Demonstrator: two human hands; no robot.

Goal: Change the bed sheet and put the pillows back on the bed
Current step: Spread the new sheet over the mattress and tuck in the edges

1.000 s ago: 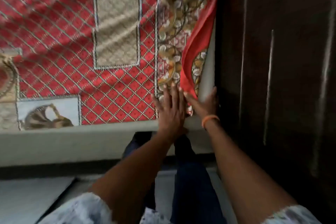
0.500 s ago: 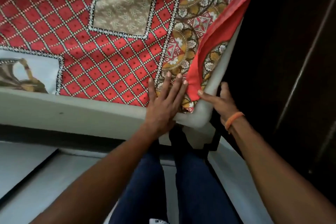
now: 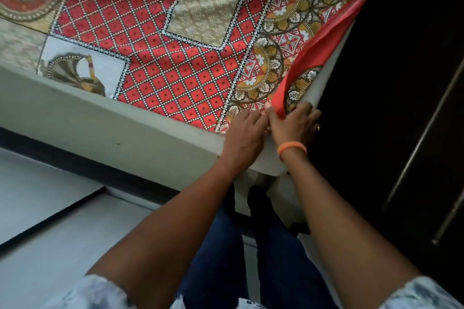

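At nine o'clock, pale grey floor (image 3: 37, 246) with a dark band along the foot of the bed. Above it, from nine to two o'clock, bare grey mattress (image 3: 105, 123) with its near side exposed and no sheet hanging over it. Spread on top, from ten o'clock through one o'clock, patterned bed sheet (image 3: 175, 63): red diamond lattice, beige panels, a pale panel with a figure near nine o'clock, round gold-and-black medallions toward one o'clock. Along the right edge, plain red border folded back over the medallions, running from one o'clock down to the mattress corner just right of centre.

At that corner, left hand (image 3: 244, 133) palm down, fingers curled over the sheet's hem; whether pinching the cloth or only pressing it cannot be told. Touching it on the right, right hand (image 3: 292, 124) gripping the folded red border, thumb on top of the cloth, fingers wrapped round the corner, orange band (image 3: 291, 147) on the wrist.

From one to five o'clock, dark wooden wardrobe (image 3: 401, 108) with slim metal handles. At six o'clock, blue trousers (image 3: 221, 246) between the forearms.
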